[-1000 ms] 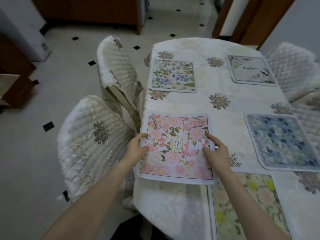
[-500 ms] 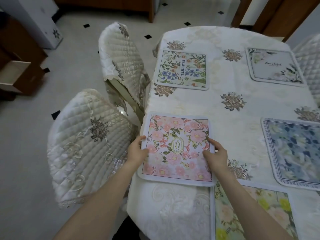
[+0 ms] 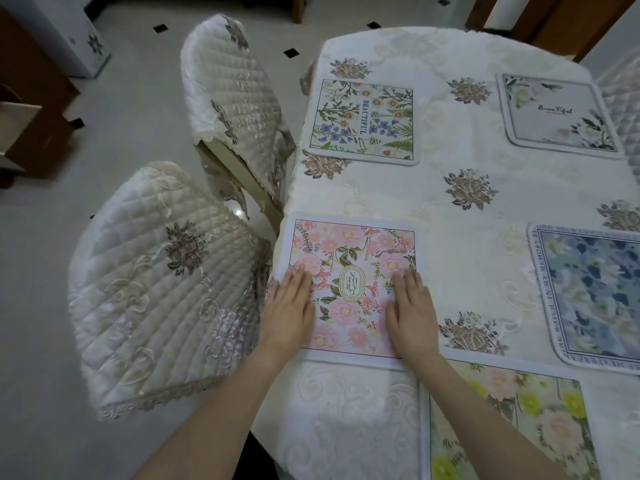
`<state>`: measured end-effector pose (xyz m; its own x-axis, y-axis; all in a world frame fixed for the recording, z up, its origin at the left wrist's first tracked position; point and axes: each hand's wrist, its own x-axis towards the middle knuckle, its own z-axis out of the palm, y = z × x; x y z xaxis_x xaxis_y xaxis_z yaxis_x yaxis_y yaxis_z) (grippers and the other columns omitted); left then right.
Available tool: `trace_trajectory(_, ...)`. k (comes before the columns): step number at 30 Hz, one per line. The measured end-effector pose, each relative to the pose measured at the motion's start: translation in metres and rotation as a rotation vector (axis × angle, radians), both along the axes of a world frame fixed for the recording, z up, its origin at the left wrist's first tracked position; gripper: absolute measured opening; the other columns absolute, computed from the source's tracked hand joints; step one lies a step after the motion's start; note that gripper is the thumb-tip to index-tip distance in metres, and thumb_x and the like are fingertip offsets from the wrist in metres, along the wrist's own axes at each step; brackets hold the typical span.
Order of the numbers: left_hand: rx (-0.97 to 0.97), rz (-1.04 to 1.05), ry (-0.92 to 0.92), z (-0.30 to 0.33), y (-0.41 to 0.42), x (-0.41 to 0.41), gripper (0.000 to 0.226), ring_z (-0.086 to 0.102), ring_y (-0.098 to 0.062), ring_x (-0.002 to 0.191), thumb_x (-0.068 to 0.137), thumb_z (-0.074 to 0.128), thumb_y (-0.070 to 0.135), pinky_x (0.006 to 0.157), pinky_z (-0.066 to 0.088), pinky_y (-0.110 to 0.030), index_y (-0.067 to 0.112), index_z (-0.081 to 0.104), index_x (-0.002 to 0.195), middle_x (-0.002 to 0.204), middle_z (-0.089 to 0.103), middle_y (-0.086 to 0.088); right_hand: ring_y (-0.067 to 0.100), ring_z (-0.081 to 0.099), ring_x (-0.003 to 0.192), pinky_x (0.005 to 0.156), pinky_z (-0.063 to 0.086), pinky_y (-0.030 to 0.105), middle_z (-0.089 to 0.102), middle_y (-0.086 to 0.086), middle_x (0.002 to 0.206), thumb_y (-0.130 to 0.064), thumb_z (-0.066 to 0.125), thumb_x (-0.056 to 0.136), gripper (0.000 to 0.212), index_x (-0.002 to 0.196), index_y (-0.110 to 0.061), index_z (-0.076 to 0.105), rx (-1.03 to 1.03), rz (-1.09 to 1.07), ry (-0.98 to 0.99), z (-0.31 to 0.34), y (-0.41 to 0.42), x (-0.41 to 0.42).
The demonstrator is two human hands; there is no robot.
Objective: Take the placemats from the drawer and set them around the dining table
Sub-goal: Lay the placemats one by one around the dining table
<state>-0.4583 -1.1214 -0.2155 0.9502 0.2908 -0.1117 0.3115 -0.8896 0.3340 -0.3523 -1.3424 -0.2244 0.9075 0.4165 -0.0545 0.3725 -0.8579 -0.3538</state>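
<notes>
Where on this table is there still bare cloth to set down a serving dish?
The widest bare patch of tablecloth runs down the middle, between the pink placemat, the BEAUTIFUL placemat, the grey placemat and the blue placemat. The near edge is crowded: the yellow placemat abuts the pink one.

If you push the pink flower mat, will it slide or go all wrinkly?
It would probably slide in one piece: the pink placemat lies flat and smooth under the left hand and right hand. It looks thin, so likely light and bendy when lifted. The tablecloth beneath might bunch instead.
</notes>
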Motion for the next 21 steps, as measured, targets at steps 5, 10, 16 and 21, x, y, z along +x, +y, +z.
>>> trace_trajectory(5,0.08,-0.08,0.036,-0.018,-0.006,-0.001,0.057,0.009,-0.02,0.146,0.1,0.011,0.041,0.116,0.005,-0.04,0.015,0.019,0.15,0.158,0.017,-0.003,0.015,0.005,0.148,0.12,0.005,0.037,0.014,0.001,0.16,-0.038,0.018,0.099,0.059,0.153,-0.013,0.018,-0.08,0.088,-0.034,-0.015,0.001,-0.008)
trace_trajectory(10,0.089,-0.088,0.01,-0.026,-0.005,-0.003,0.056,0.004,-0.019,0.147,0.101,0.018,0.038,0.117,0.006,-0.041,0.015,0.017,0.151,0.159,0.011,-0.003,0.017,0.005,0.148,0.12,0.006,0.04,0.014,0.003,0.16,-0.036,0.02,0.099,0.059,0.153,-0.013,0.016,-0.092,0.076,-0.036,-0.021,0.003,-0.009)
trace_trajectory(16,0.113,-0.106,0.019,-0.027,-0.002,-0.002,0.056,0.003,-0.018,0.147,0.101,0.019,0.039,0.118,0.006,-0.041,0.015,0.018,0.152,0.159,0.012,-0.003,0.018,0.007,0.148,0.12,0.001,0.038,0.014,0.002,0.159,-0.037,0.017,0.099,0.058,0.152,-0.013,0.019,-0.083,-0.015,-0.036,-0.021,0.014,-0.014)
trace_trajectory(21,0.101,-0.085,-0.026,-0.017,-0.006,0.006,0.056,0.012,-0.02,0.146,0.1,0.019,0.039,0.117,0.009,-0.041,0.013,0.026,0.149,0.156,0.022,-0.006,0.017,0.007,0.148,0.12,0.002,0.036,0.015,0.001,0.159,-0.037,0.019,0.099,0.058,0.152,-0.014,0.02,-0.017,0.005,-0.018,-0.017,0.018,-0.009)
